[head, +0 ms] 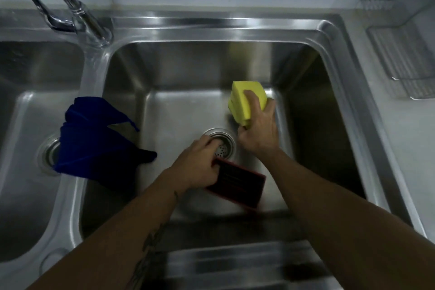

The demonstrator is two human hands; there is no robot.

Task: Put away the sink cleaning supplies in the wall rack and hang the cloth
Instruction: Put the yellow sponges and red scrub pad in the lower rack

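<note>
Sponge (247, 101) in right hand (257, 129)

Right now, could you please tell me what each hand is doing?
Left hand: closed on the red scouring pad.
Right hand: closed on the yellow sponge.

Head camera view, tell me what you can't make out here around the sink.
- Dark red rectangular scrub pad: its left end is covered by the left hand.
- Yellow block sponge: its right side is hidden by the right hand.
- Left basin drain: partly covered by the blue cloth.
- Wire wall rack: cut off by the right edge, dim and blurred.
</note>
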